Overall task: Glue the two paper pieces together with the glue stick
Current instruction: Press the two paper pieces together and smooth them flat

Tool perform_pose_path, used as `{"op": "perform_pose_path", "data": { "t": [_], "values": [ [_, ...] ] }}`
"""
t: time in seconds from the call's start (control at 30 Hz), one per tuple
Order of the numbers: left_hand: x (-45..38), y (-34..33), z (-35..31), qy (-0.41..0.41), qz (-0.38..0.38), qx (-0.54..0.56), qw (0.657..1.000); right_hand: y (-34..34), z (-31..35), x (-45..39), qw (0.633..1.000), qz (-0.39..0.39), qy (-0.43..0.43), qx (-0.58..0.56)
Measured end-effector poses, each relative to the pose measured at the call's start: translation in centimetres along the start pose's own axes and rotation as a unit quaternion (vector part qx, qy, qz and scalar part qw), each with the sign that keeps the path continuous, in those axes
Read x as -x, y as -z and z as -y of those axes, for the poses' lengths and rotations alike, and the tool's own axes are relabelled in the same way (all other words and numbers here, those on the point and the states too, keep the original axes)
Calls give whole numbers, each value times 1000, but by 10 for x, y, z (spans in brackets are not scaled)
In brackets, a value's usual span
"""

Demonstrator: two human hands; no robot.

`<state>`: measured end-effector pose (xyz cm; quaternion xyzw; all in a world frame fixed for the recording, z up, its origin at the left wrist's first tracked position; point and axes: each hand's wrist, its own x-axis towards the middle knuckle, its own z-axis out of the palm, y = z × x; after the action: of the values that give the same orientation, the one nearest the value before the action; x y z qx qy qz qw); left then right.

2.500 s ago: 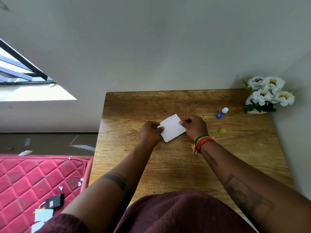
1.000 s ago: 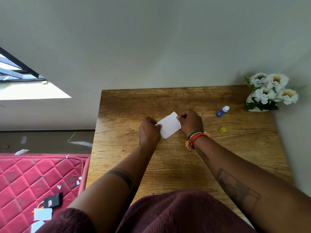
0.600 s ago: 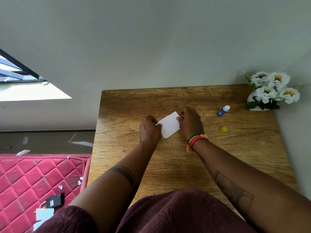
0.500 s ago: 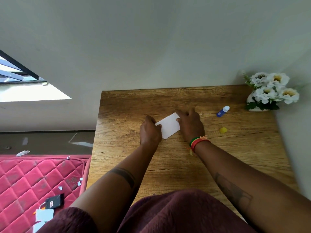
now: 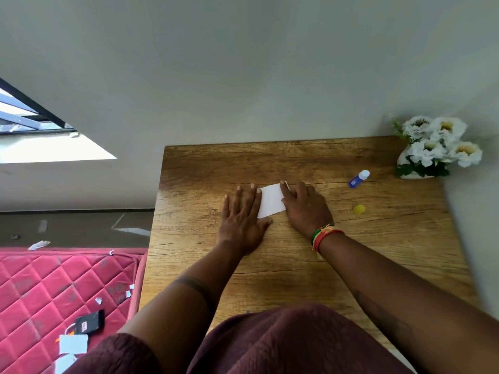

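- paper (image 5: 270,200) flat on table (image 5: 378,238), long axis tilted, far end toward right
- left hand (image 5: 242,217), right hand (image 5: 303,205) flat, fingers straight, pressing its sides
- glue stick (image 5: 358,178) lying well right, white end pointing far-right

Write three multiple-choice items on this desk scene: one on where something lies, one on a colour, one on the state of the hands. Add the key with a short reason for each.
1. Where does the glue stick lie on the table?
A. Between the two hands
B. On the far right, near the flowers
C. At the near edge by the person

2. What colour is the loose cap?
A. Yellow
B. Red
C. Black

3. How do the hands meet the paper?
A. Both pinch it and lift it off the table
B. Only the left hand touches it
C. Both lie with straight fingers on its sides

Key: B, the glue stick lies just left of the flowers. A, the cap beside the right hand is yellow. C, the left hand and right hand rest flat on the paper's edges.
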<state>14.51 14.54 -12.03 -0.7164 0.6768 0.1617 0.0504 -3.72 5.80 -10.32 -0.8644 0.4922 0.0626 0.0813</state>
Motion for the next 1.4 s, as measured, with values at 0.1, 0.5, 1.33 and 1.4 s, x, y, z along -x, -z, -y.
{"op": "perform_pose_path", "data": {
  "t": [0.1,0.5,1.33,1.4],
  "values": [
    [2,3,0,11,15,-6,1000,0,7,3,1000,9,-19,14],
    [-2,12,-4,29,78,-29,996,-20,2,16,994,34,72,-76],
    [45,-15,-23,30,-7,-42,999,-9,9,18,995,73,4,-66],
    [48,-15,-22,40,-9,-39,998,-8,9,18,995,78,2,-67]
  ]
}}
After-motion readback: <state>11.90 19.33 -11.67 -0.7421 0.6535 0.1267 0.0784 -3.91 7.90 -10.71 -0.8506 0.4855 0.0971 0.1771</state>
